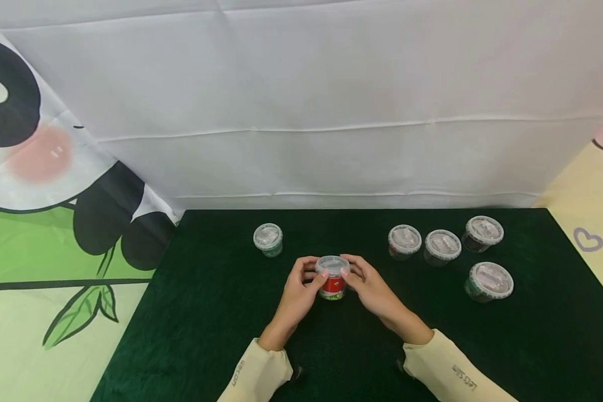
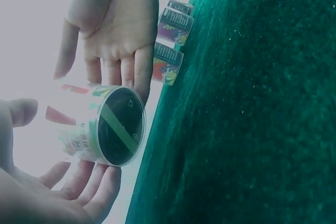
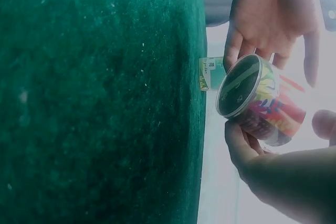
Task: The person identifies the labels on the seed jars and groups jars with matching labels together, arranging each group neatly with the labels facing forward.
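A small clear plastic tub (image 1: 333, 282) with a red label and a translucent lid is held between both hands, in the middle of the head view. My left hand (image 1: 298, 290) grips its left side, thumb near the lid and fingers behind. From the opposite side, my right hand (image 1: 374, 290) holds it the same way. Both wrist views show the tub (image 2: 79, 129) raised over the dark green cloth. Its round base (image 3: 240, 86) faces those cameras and has a lighter stripe across it.
One lidded tub (image 1: 268, 239) stands behind and left of the hands. Several more, such as this tub (image 1: 404, 241) and this nearer one (image 1: 489, 281), stand to the right on the green cloth (image 1: 191, 312). A white curtain (image 1: 306, 162) hangs behind the table.
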Demonstrator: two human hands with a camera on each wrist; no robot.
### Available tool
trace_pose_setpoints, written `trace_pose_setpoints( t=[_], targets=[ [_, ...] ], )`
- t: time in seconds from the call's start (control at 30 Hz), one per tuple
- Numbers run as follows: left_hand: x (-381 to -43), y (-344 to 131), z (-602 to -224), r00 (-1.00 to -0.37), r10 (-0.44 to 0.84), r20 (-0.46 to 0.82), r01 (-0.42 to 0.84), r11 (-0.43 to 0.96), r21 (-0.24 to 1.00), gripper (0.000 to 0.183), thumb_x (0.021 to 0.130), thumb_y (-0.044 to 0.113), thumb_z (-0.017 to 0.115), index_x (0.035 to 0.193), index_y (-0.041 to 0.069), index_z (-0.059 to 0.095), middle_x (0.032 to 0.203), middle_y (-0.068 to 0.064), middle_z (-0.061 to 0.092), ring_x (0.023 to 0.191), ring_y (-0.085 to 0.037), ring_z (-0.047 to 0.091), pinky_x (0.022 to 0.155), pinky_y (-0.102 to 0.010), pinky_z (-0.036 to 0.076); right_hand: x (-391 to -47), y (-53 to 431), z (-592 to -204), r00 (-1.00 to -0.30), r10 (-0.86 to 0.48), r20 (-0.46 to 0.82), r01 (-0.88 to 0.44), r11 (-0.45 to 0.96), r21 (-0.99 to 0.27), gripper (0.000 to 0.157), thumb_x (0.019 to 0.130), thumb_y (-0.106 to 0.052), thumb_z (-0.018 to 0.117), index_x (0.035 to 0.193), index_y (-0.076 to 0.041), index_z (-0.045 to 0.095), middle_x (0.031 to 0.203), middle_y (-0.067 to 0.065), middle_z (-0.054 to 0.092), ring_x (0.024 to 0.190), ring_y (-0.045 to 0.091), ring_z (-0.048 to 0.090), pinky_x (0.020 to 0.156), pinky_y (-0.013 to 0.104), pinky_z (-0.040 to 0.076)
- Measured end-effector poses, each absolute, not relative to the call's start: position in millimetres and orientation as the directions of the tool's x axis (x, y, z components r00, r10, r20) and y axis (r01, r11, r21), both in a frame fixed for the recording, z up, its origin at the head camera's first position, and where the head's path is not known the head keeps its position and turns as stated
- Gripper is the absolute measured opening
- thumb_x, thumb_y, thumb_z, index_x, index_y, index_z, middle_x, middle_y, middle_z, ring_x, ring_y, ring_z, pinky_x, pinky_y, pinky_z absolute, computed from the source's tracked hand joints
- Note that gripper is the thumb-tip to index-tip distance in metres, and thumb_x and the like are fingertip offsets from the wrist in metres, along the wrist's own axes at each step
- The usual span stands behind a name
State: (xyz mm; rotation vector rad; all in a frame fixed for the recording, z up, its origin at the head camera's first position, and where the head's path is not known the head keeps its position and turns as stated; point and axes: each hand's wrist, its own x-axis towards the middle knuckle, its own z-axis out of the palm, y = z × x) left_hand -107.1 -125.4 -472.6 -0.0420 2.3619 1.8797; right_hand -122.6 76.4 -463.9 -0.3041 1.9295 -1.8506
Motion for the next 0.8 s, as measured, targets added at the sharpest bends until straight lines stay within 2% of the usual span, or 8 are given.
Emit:
trace_pose_setpoints(
  t=[0.17, 0.27, 0.53, 0.8],
  targets=[
    [-108.6, -129.1, -474.0, -0.988, 0.105, -0.114, -0.089, 0.214, 0.973, 0.057, 0.108, 0.034, 0.06, 0.154, 0.005, 0.044, 0.147, -0.017, 0.055, 0.129, -0.033, 0.057, 0.108, -0.052, 0.049, -124.7, 75.0, -463.6, -0.863, -0.478, -0.162, 0.154, 0.056, -0.987, 0.055, 0.115, -0.025, 0.042, 0.164, -0.003, 0.026, 0.164, 0.027, 0.037, 0.152, 0.043, 0.038, 0.123, 0.058, 0.034],
    [-109.3, -129.9, -474.5, -0.988, 0.101, -0.115, -0.093, 0.202, 0.975, 0.057, 0.109, 0.034, 0.06, 0.155, 0.005, 0.044, 0.149, -0.016, 0.056, 0.13, -0.033, 0.058, 0.11, -0.054, 0.048, -126.4, 72.2, -463.8, -0.863, -0.482, -0.151, 0.15, 0.041, -0.988, 0.055, 0.116, -0.025, 0.04, 0.164, -0.002, 0.026, 0.164, 0.027, 0.037, 0.152, 0.043, 0.038, 0.123, 0.057, 0.034],
    [-109.6, -127.7, -471.3, -0.994, -0.008, -0.106, -0.106, 0.173, 0.979, 0.056, 0.107, 0.035, 0.063, 0.151, 0.005, 0.046, 0.144, -0.016, 0.057, 0.125, -0.031, 0.058, 0.103, -0.048, 0.052, -127.7, 65.2, -460.3, -0.887, -0.45, -0.107, 0.102, 0.036, -0.994, 0.055, 0.115, -0.023, 0.043, 0.162, 0.001, 0.028, 0.161, 0.028, 0.041, 0.149, 0.042, 0.043, 0.122, 0.056, 0.036],
    [-111.0, -124.9, -469.6, -0.995, -0.065, -0.071, -0.082, 0.188, 0.979, 0.053, 0.105, 0.032, 0.066, 0.148, 0.006, 0.049, 0.141, -0.015, 0.056, 0.122, -0.029, 0.058, 0.1, -0.043, 0.053, -129.6, 56.8, -457.9, -0.907, -0.4, -0.133, 0.102, 0.096, -0.99, 0.055, 0.113, -0.02, 0.049, 0.16, 0.001, 0.032, 0.157, 0.027, 0.047, 0.145, 0.041, 0.048, 0.119, 0.053, 0.042]
  ],
)
